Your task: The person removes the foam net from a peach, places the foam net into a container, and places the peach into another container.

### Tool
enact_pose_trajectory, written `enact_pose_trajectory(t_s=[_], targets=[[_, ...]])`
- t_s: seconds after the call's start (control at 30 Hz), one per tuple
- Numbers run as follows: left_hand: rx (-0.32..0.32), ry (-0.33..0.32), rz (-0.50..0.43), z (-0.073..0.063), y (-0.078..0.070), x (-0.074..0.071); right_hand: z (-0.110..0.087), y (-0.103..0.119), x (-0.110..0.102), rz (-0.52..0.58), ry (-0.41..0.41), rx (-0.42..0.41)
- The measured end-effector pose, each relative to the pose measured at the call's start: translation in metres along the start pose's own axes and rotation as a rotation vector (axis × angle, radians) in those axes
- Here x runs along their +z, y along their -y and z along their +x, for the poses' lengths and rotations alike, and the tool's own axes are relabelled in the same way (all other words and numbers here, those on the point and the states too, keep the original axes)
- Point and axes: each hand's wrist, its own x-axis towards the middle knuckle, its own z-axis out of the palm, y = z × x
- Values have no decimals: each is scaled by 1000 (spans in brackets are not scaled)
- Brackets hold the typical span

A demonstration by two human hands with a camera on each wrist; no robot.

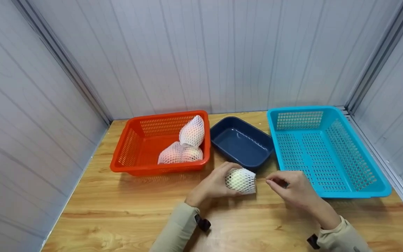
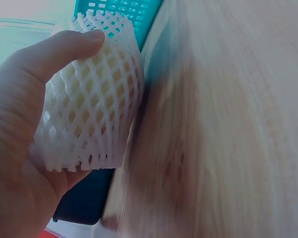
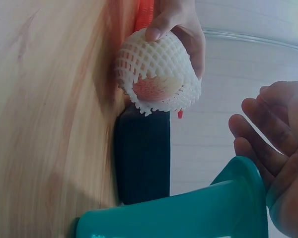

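Note:
My left hand (image 1: 212, 184) grips a round fruit in a white foam net (image 1: 240, 180) just above the wooden table. In the left wrist view the thumb lies across the netting (image 2: 92, 94). Seen from the right wrist, the net's end gapes and bares pinkish, speckled skin of the fruit (image 3: 156, 88). My right hand (image 1: 295, 189) hovers near the front left corner of the blue basket, a short way right of the fruit. Its fingers (image 3: 260, 131) are loosely bent, with nothing visible between them.
A red basket (image 1: 135, 169) at the left holds several netted fruits (image 1: 191, 132) along its right side. Behind my hands sits a dark blue tub (image 1: 238, 140). The light-blue basket (image 1: 331, 193) stands at the right. Pale panel walls (image 1: 222, 56) enclose the table (image 1: 117, 210).

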Motion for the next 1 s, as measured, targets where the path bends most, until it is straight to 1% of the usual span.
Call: enact_pose_trajectory(t_s=[0.17, 0.47, 0.6, 0.73, 0.9, 1.0], targets=[[-27, 21, 20, 0, 0, 0, 1, -1, 2, -3, 22, 14], [-37, 52, -8, 5, 2, -6, 2, -3, 1, -35, 24, 19], [-25, 51, -6, 4, 6, -8, 1, -2, 3, -59, 35, 20], [-34, 52, -8, 1, 8, -9, 0, -2, 6, -53, 46, 24], [-44, 20, -47, 0, 10, -9, 0, -3, 7, -60, 27, -9], [-47, 7, -40, -1, 10, -6, 1, -4, 8, -59, 19, -24]])
